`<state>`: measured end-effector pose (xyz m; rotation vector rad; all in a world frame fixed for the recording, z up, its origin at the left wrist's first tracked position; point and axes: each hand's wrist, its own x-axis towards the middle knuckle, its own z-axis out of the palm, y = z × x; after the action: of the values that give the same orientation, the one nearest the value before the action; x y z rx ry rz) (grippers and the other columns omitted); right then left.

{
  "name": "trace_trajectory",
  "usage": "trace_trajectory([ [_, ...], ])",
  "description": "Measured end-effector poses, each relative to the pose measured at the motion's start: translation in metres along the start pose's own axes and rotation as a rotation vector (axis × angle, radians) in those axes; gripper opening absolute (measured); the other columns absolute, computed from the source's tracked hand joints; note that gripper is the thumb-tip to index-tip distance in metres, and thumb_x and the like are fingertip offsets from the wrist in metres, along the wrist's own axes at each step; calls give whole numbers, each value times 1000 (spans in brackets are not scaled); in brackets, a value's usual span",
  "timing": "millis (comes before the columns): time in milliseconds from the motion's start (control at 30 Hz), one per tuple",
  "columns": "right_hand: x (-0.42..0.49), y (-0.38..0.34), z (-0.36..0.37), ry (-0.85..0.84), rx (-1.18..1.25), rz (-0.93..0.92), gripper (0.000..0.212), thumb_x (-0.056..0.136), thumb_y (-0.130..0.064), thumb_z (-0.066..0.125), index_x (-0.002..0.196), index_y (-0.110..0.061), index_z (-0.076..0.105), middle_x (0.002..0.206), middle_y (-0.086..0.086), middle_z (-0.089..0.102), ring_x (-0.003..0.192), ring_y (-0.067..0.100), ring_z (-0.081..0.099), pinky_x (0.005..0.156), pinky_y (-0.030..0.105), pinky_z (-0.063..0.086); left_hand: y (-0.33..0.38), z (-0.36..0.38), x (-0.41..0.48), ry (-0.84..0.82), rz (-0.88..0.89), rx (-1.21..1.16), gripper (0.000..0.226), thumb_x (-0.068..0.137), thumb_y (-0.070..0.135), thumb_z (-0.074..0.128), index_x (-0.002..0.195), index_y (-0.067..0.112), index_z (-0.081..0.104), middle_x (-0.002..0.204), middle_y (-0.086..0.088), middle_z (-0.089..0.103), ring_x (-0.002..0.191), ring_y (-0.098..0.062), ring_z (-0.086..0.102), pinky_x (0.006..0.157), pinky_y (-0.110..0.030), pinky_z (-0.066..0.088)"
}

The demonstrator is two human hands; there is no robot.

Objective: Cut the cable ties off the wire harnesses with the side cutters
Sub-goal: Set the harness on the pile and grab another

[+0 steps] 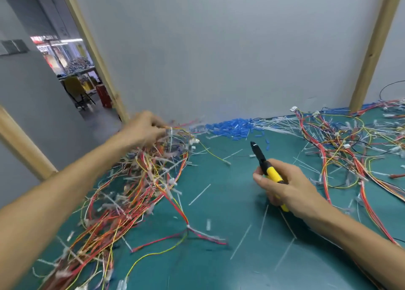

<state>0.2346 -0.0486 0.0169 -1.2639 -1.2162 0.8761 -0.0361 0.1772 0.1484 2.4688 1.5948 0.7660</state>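
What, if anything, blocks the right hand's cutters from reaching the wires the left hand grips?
Likely nothing, so yes: only green mat with loose cut ties lies between the right hand, gripping the side cutters, and the wire pile the left hand holds.

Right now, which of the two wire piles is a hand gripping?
The left pile: the left hand grips wires at its far end. The right pile lies untouched; the right hand holds the cutters.
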Motion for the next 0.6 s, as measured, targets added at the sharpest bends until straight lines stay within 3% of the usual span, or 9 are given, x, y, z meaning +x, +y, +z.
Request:
trace_trajectory([
  [33,0,0,0,-12,1,-1,28,84,-39,75,89,-14,65,66,-1,42,59,21,35,49,23,35,-4,3,-4,56,7,28,13,90,10,69,90,11,82,73,-12,69,72,-24,62,61,-30,42],
  [100,0,-1,1,-20,-3,3,27,85,-39,75,88,-14,64,67,0,42,60,21,35,49,24,35,-14,2,1,406,35,-81,14,88,6,67,90,5,80,81,-16,71,80,-31,66,70,-33,47],
  [133,-1,-1,1,-8,-3,7,26,85,-38,75,87,-15,64,67,0,43,59,21,35,50,24,35,-14,0,3,440,97,-97,13,89,4,67,93,3,80,88,-17,71,86,-33,67,75,-33,48],
  [200,0,-1,0,2,1,19,26,87,-35,77,88,-13,63,67,0,44,59,20,37,50,24,36,-11,-2,1,231,255,4,11,89,1,72,96,2,81,99,-17,66,94,-34,65,86,-35,51],
  [333,1,-1,0,35,-7,45,21,99,-18,74,90,-6,59,65,-2,43,57,20,38,48,23,35,-12,-12,-3,432,291,-2,15,88,1,73,97,10,81,92,-9,53,82,-25,56,73,-32,48],
  [400,0,0,1,29,-7,48,21,99,-18,72,89,-6,58,63,-2,42,55,18,38,47,22,34,-8,-17,-6,132,450,161,19,84,-3,72,94,11,81,84,-9,53,79,-31,59,69,-37,49],
  [433,1,0,1,22,-4,48,21,99,-18,72,88,-6,58,62,-2,42,53,18,38,46,21,34,-8,-18,-6,99,468,180,18,84,-5,70,91,8,81,83,-11,55,79,-31,59,70,-39,50],
  [533,1,-3,1,36,-34,50,21,99,-17,72,88,-6,59,60,-2,43,52,18,38,45,20,34,-10,-21,-5,428,345,18,16,88,-3,63,91,1,78,88,-15,55,81,-22,53,71,-29,45],
  [600,0,-4,2,46,-32,46,21,99,-17,71,88,-5,59,61,-1,42,53,19,38,46,20,34,-7,-15,-12,180,493,155,16,82,-4,62,85,-2,77,90,-20,56,81,-31,60,69,-33,44],
])
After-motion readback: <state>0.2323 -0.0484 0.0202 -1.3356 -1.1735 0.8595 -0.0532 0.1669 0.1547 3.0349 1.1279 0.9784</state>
